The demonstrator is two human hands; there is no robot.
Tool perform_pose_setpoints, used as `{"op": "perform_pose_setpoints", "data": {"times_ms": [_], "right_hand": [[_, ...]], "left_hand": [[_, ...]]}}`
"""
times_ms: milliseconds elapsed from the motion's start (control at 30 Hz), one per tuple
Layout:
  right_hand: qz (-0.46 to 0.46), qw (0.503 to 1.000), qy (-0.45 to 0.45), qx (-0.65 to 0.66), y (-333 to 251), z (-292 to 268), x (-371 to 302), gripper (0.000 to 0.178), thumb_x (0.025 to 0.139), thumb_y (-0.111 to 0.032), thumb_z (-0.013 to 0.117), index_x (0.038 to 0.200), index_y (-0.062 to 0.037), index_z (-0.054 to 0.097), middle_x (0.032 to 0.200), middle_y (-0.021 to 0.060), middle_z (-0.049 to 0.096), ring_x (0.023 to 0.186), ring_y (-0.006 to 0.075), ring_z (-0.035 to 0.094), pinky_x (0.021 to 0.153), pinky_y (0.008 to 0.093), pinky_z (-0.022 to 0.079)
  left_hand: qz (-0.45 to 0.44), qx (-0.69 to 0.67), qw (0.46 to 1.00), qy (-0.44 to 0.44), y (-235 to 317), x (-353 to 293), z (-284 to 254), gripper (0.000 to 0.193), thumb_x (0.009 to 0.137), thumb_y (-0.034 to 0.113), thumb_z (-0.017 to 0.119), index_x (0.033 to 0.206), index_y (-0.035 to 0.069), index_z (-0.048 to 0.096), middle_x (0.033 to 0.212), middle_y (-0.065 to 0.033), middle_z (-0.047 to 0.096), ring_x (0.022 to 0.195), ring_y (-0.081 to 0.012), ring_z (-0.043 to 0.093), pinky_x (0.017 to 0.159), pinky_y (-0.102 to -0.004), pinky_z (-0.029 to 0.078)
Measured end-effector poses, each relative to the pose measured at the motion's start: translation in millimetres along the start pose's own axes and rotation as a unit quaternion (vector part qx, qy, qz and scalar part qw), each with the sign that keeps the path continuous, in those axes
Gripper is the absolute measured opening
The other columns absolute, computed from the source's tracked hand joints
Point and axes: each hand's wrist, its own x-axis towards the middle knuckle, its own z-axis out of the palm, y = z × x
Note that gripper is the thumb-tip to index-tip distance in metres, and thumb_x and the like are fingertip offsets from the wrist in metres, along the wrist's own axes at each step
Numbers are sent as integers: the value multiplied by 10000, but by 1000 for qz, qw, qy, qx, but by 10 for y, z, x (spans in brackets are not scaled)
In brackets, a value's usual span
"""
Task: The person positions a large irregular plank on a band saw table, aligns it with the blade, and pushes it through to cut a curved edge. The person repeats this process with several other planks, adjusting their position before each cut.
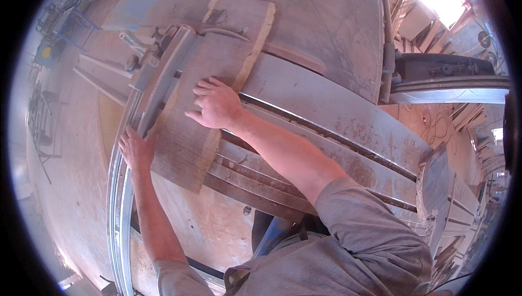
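Note:
A long brown wooden board (187, 149) with pale, rough edges lies across a metal machine table (326, 100). My right hand (217, 103) rests on top of the board, fingers apart and slightly bent, thumb out to the left. At the board's near left edge is my left hand (137, 152), its fingers stretched over a metal fence (166, 73) and its thumb on the board's side. Part of the left fingers' contact is hard to see. Toward its far end, a curved edge crosses the board, next to a dark patch.
Long dark slots run through the table to the lower right, where a rough-edged wood slab (435, 187) stands. A large dusty panel (326, 19) spans the far side. A dark machine arm (446, 73) stands right. Curved metal rails (113, 203) run along the left.

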Motion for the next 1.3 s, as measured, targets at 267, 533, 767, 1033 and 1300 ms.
{"op": "perform_pose_setpoints", "data": {"times_ms": [267,533,767,1033,1300], "right_hand": [[4,1000,-21,2,-26,3,4,414,806,-427,698,710,-26,728,1026,100,681,1089,251,604,1038,425,430],[-16,1000,-1,-22,-20,-47,-42,371,832,-414,670,808,-49,736,996,89,679,1041,252,607,983,414,453],[326,939,-103,31,360,-1642,-468,381,896,-373,612,1109,-70,701,892,149,716,793,241,688,727,385,537],[555,793,-59,244,2038,-2197,-188,482,919,-362,609,1184,40,592,1143,188,639,954,261,639,784,370,548],[606,687,-46,397,2841,-1615,475,642,916,-376,647,1357,46,449,1308,243,530,1175,361,565,967,482,512]], "left_hand": [[10,-11,1000,-1,-58,-2,-2,868,750,376,790,1400,-14,366,1362,-213,462,1280,-379,423,1073,-471,348],[24,-19,998,46,-101,-60,199,804,837,367,705,1449,10,325,1434,-224,391,1340,-376,352,1107,-482,315],[-81,-163,979,87,-221,-1184,270,709,922,368,618,1460,5,332,1471,-222,355,1356,-342,342,1116,-490,300],[-290,-735,591,-164,-84,-1398,341,500,934,249,611,1332,-23,481,1232,-104,570,1107,-222,547,900,-372,440],[-283,-731,601,-157,-310,-1943,329,366,942,191,583,1252,3,538,1117,-77,607,1003,-193,579,827,-358,468]]}}
